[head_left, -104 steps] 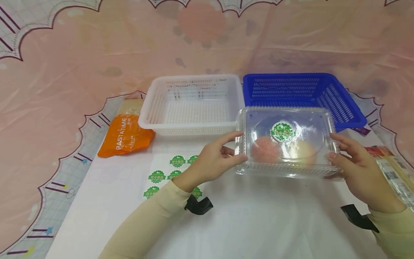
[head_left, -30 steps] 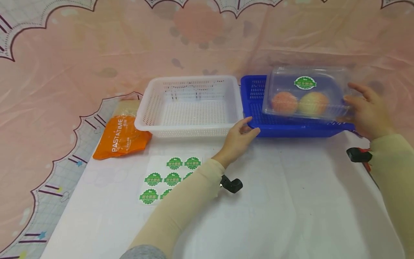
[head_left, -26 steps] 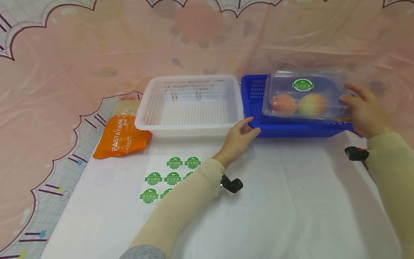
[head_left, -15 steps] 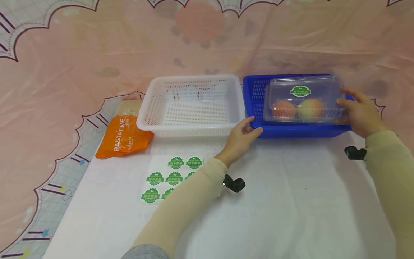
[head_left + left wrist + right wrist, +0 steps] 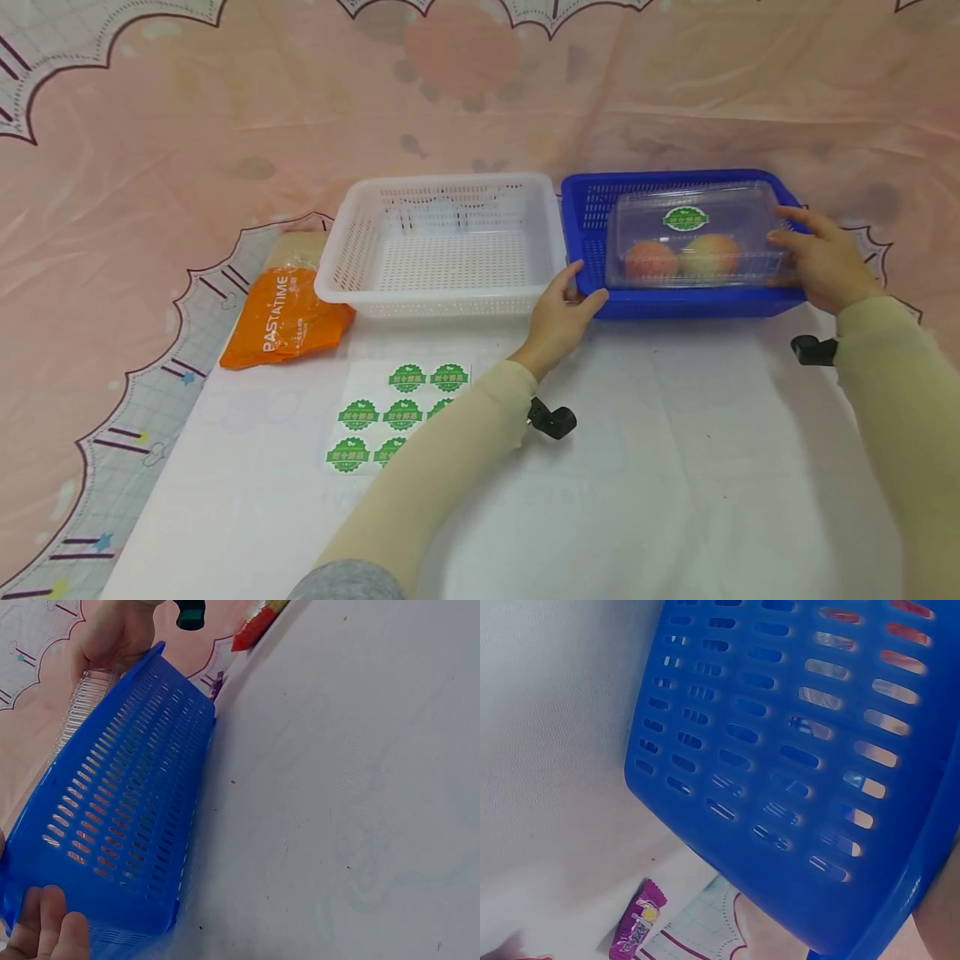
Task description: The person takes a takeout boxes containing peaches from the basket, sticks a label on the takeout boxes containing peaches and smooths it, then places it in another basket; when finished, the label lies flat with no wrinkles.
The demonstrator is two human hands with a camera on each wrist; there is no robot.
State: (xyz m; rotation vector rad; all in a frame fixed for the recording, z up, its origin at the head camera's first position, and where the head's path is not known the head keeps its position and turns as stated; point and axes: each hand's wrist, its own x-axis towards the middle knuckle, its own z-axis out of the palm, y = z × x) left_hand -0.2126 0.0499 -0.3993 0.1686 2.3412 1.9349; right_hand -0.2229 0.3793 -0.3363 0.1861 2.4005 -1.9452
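Note:
My right hand (image 5: 836,262) holds the right end of a clear plastic clamshell box (image 5: 738,221) by its edge. The box sits tilted inside the blue basket (image 5: 690,304), filling most of its right side. Through the lid show a reddish round fruit (image 5: 651,260) and a yellowish one (image 5: 712,254); a green round sticker (image 5: 686,218) is on top. At the basket's front left corner, my left hand (image 5: 558,325) grips the rim, thumb in front. The left wrist view has its fingers (image 5: 52,915) curled at that corner of the basket (image 5: 127,787).
A white basket (image 5: 442,297) stands left of the blue one, with an orange PASTATIME bag (image 5: 292,325) beside it. A sheet of green stickers (image 5: 358,414) lies in front, partly under the left forearm. A purple wrapped packet (image 5: 637,919) lies by the blue basket.
Earlier both hands held the box in front of the baskets. The left hand then went to the blue basket's corner, while the right hand carried the box over the basket and lowered it inside.

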